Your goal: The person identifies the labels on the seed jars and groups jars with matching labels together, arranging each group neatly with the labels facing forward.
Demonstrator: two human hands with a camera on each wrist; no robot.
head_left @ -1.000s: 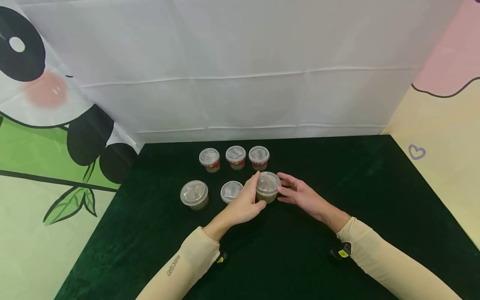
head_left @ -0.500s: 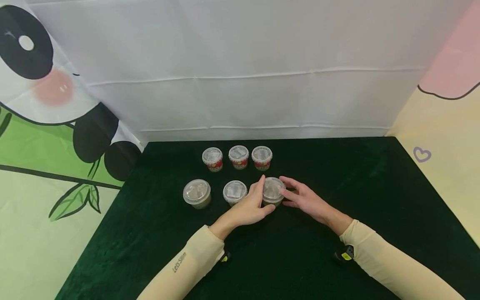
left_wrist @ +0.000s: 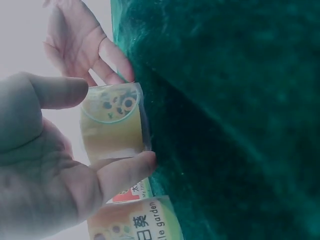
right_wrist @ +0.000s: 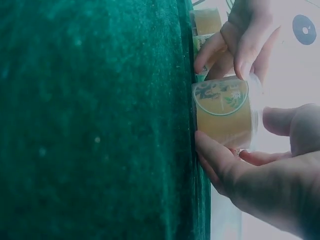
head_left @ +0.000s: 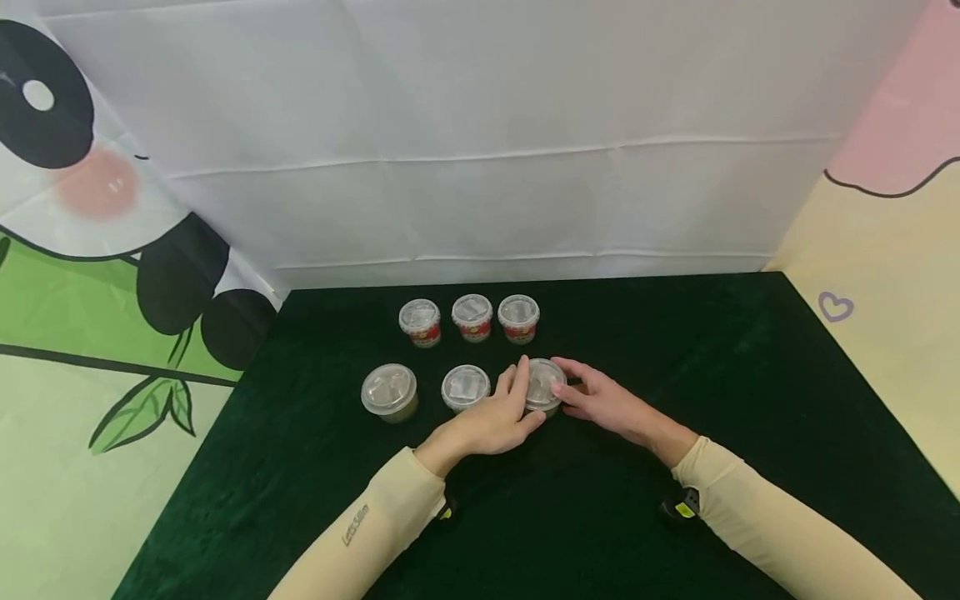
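Observation:
A clear lidded tub (head_left: 540,387) with pale yellow contents and a flower-print label stands upright on the dark green cloth. My left hand (head_left: 491,425) lies along its left side, fingers fairly straight, fingertips at the tub wall. From the other side my right hand (head_left: 607,404) meets it, its thumb at the lid's rim and its fingers spread past the wall. The right wrist view shows the right fingers (right_wrist: 215,152) beside the tub's base. Immediately left stands a smaller lidded tub (head_left: 465,385), its lower part partly covered by my left hand.
A wider lidded tub (head_left: 390,390) stands at the front row's left. Behind are three small tubs with red bands: left (head_left: 420,321), middle (head_left: 472,315) and right (head_left: 519,315). A white cloth wall (head_left: 480,200) rises behind the green-covered table (head_left: 712,358).
The tub between my hands has come slightly nearer and to the right, and appears lower. My left fingers have straightened from round it; my right thumb has moved closer to its lid.

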